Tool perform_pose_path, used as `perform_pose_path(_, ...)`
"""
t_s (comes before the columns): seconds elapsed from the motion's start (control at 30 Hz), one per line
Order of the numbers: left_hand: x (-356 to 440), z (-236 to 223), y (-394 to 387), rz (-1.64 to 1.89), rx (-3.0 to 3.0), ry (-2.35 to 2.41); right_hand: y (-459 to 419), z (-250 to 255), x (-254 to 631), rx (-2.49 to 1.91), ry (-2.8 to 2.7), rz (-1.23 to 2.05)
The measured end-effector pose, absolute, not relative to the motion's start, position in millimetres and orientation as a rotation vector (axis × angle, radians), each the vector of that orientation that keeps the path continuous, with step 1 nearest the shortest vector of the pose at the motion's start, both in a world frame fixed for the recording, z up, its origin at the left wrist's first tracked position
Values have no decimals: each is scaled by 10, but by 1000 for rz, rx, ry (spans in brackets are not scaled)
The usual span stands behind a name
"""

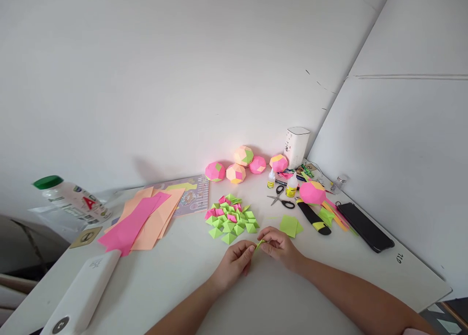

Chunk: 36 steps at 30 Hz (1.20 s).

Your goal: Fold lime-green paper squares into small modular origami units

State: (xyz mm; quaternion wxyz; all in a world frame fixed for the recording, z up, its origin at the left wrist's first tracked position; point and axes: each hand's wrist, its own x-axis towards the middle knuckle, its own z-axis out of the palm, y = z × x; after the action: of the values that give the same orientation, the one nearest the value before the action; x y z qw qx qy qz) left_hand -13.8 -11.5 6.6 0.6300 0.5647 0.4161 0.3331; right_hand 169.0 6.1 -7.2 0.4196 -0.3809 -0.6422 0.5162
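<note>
Between my two hands is a small folded piece of green paper (259, 245), seen almost edge-on. My left hand (236, 259) pinches its left end between thumb and fingers. From the other side, my right hand (280, 247) grips it the same way. Just beyond the hands lies a heap of folded green and pink paper pieces (231, 219). Flat green paper squares (288, 226) rest on the table beside my right hand. The exact shape of the held piece is partly hidden by my fingers.
Several paper balls (236, 173) stand along the wall. To the right are scissors (280, 197), glue bottles (291, 186), a black-and-yellow cutter (313, 218) and a black phone (364, 226). Pink and orange sheets (135, 223), a bottle (75, 201) and a white device (86, 291) occupy the left.
</note>
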Motion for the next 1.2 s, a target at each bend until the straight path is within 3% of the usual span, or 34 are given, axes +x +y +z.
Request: perform_pose_path(1.2, -155, -19, -70, 850, 1216, 787, 32, 7, 1697, -1024, -1813, 1313)
